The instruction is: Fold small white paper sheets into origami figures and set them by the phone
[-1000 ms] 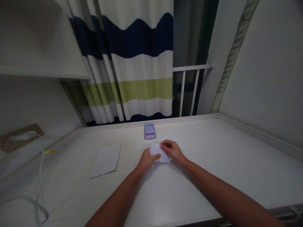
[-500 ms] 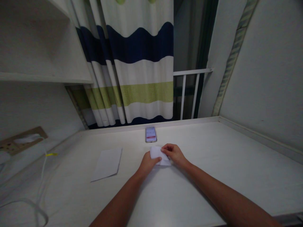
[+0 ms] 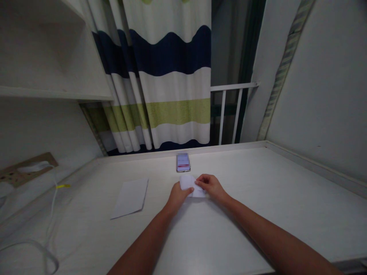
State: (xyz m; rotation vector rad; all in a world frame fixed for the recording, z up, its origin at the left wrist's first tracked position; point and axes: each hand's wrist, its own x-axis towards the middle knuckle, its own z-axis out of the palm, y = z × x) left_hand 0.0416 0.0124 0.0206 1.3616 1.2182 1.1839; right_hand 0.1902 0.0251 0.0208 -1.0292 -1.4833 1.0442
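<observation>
A small folded piece of white paper [image 3: 187, 182] is held between my two hands, just above the white desk. My left hand [image 3: 177, 196] grips its left side, with the thumb lying across the front and the other fingers hidden behind. At the right edge, my right hand [image 3: 210, 185] pinches the paper between thumb and forefinger. Just beyond the paper lies a phone [image 3: 183, 162] with its screen lit. To the left, a stack of white paper sheets [image 3: 130, 198] rests flat on the desk.
The white desk [image 3: 286, 198] has a raised rim along its back and right side. A power strip [image 3: 28, 168] with a plug is at the left wall, and a white cable [image 3: 50, 217] trails across the desk. Behind hangs a striped curtain [image 3: 177, 88] beside a white railing [image 3: 235, 88].
My left hand and the left part of the paper have shifted slightly left and up. My right hand keeps its pinch in nearly the same place.
</observation>
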